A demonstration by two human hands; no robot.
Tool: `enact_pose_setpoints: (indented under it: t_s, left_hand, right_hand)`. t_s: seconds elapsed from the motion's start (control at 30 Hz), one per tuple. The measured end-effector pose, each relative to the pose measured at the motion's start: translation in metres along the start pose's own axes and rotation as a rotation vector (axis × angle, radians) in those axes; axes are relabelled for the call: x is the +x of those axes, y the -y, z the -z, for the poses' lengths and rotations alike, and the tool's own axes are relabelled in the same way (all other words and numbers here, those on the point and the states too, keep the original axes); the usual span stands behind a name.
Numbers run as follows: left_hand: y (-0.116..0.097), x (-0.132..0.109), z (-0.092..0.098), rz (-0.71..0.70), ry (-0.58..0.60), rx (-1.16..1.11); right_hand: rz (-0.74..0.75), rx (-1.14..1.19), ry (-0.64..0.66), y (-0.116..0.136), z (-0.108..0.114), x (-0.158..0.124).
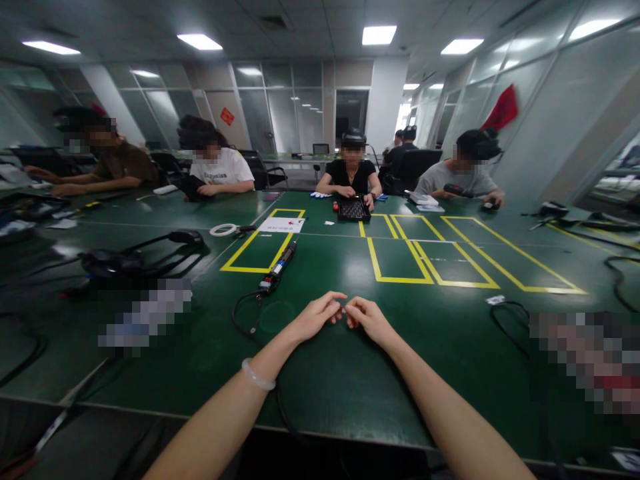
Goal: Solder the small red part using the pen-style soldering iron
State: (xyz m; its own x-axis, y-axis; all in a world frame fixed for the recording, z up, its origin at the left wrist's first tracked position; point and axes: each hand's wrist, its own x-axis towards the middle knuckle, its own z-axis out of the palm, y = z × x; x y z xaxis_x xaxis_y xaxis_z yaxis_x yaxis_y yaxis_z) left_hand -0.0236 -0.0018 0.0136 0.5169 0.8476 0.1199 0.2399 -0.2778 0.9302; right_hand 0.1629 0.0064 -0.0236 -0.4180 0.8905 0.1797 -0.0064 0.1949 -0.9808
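I am watching two bare hands meeting over the green desk point(330, 393), near the front edge. The left hand point(319, 316) is bending its fingers, and the right hand point(369, 319) is curling its fingers toward it. Their fingertips are almost meeting in the middle. A tiny bit point(343, 310) of something is showing between them, but it is too small for me to name. I cannot tell if either hand's fingers are pinching it or just resting close by.

A pale bracelet point(258, 375) is circling the left wrist. Just past the left hand, a long thin tool point(280, 265) is lying on the desk, with its tip pointing away. Its black cord point(235, 319) is curling toward the left arm and passing below it.

Yellow tape point(404, 281) is marking boxes on the desk. White paper point(277, 225) is lying across the box beyond the tool, and a white loop point(219, 235) is sitting to the left of it. Farther left, a black headset point(113, 262) is resting.

Across the desk, a person in a black shirt point(343, 175) is sitting and working over a black tray point(354, 211). A small red thing point(336, 206) is standing just beside it.
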Motion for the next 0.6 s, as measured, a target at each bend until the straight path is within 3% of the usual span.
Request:
enact_pose_setpoints:
  t_s: [0.13, 0.3, 0.5, 0.6]
  left_hand:
    - [-0.004, 0.0, -0.001, -0.101, -0.092, 0.225]
    - [-0.003, -0.001, 0.002, -0.126, -0.145, 0.292]
    - [-0.001, -0.002, 0.003, -0.102, -0.101, 0.32]
    - [0.0, 0.001, 0.016, -0.118, -0.144, 0.436]
  right_hand:
    - [-0.002, -0.047, -0.02, 0.001, 0.003, 0.001]
    - [0.019, 0.029, -0.038, 0.001, 0.001, 0.0]
    - [0.05, 0.035, -0.017, -0.001, 0.001, 0.0]
    - [0.044, 0.0, -0.024, 0.0, 0.003, 0.0]
